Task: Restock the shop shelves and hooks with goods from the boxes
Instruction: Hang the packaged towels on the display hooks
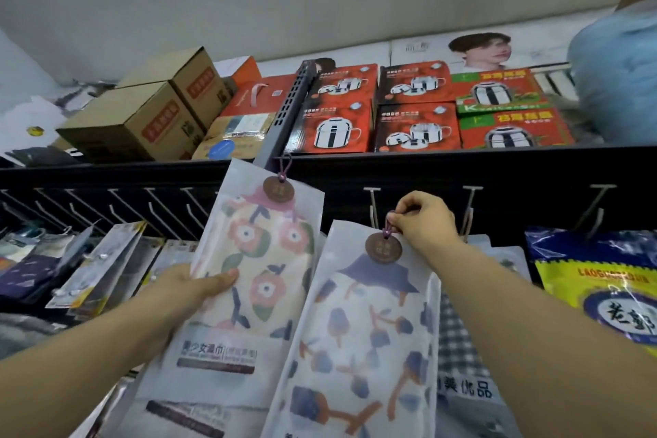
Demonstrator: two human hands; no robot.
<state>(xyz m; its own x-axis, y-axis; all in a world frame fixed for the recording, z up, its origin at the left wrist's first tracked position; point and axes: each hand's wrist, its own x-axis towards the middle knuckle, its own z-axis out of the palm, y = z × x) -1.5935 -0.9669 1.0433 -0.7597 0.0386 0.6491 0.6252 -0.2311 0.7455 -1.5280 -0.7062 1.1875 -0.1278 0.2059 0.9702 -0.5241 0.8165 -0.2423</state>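
Observation:
My left hand (192, 290) grips a stack of packaged towels by its left edge; the front one is a pink-flowered towel pack (263, 252) with a brown round tag and a purple loop at its top. My right hand (425, 220) pinches the purple hanging loop (389, 224) of a blue-flowered towel pack (362, 331), holding it up against a wire hook (373, 210) on the black peg rail. That pack hangs below my fingers, in front of other packs.
Bare wire hooks (469, 206) line the black rail left and right. A yellow-and-blue bag (601, 281) hangs at right. Packaged goods (103, 260) hang at left. On the top shelf stand red pot boxes (412, 107) and cardboard cartons (142, 110). A person in blue (618, 71) stands far right.

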